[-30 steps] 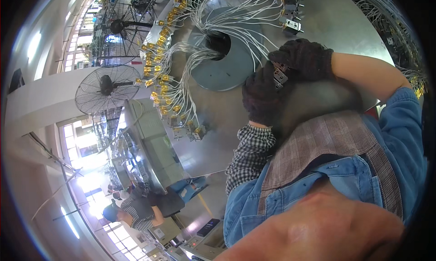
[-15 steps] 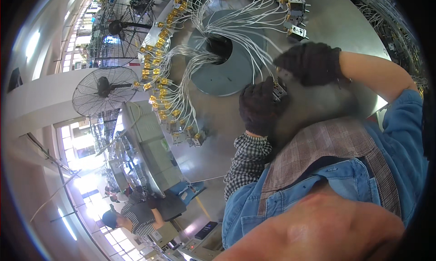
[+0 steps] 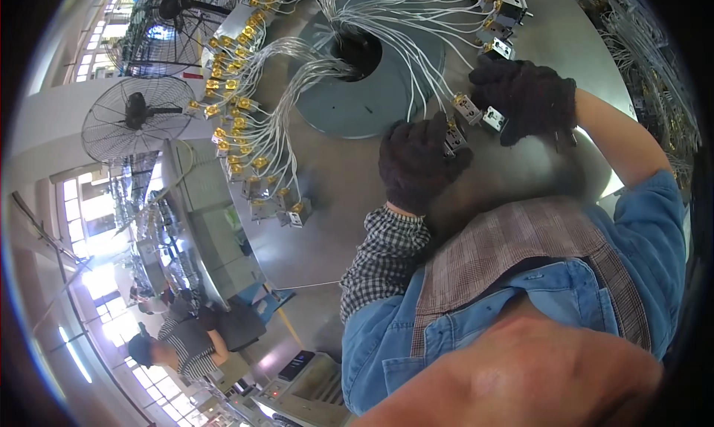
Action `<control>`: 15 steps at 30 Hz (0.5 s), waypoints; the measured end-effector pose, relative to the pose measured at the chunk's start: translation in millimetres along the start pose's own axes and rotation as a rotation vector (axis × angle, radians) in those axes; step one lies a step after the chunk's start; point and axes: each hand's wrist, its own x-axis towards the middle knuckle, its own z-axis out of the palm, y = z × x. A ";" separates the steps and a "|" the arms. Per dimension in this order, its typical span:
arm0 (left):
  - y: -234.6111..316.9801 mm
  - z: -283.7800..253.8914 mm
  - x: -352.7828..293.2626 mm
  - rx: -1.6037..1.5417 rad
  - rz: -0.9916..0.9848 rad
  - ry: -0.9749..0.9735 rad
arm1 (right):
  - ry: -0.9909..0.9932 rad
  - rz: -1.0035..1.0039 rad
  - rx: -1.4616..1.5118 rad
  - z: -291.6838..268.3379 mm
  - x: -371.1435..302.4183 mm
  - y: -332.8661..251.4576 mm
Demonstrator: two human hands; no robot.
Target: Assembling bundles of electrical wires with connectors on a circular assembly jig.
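On the metal table, my left hand wears a dark glove and is closed round a small boxy metal part on a white wire. My right hand, also gloved, has its fingers curled; a thin prong-like piece shows below it, and what it grips is hidden. Between the hands lie a second metal part with a brass-coloured end and a third silver one, the latter close beside my right fingers. White wires fan out from the dark hole of a round grey disc.
Several brass-ended parts line the table's left side, and more metal parts sit at the far right. A wire bundle hangs beyond the right edge. Fans stand left; a person in stripes is at lower left.
My right hand has shifted slightly right and away from my left hand. Two metal parts now show between the hands. The whole view has shifted a little.
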 end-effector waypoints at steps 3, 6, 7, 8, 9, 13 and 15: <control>-4.1 -0.7 -1.7 -0.018 -0.001 0.008 | 0.037 0.031 -0.049 14.2 -3.3 -2.7; -6.8 -0.3 -3.1 -0.049 -0.009 -0.001 | 0.195 0.073 -0.091 14.6 -3.8 -21.2; -7.8 -0.4 -4.1 -0.045 0.005 0.015 | 0.215 0.161 0.006 12.1 -0.7 -27.3; -5.4 -0.9 -1.9 -0.058 0.001 0.023 | 0.205 0.165 -0.006 17.1 1.5 -28.1; -3.8 -3.0 -0.4 -0.068 -0.011 -0.013 | 0.394 0.135 -0.130 29.5 8.5 -27.7; -8.2 -1.7 -5.9 -0.050 -0.001 0.011 | 0.220 0.332 0.004 1.3 28.9 -50.8; -8.7 -1.5 -7.4 -0.064 -0.008 0.013 | 0.331 0.392 0.297 9.3 24.1 -40.1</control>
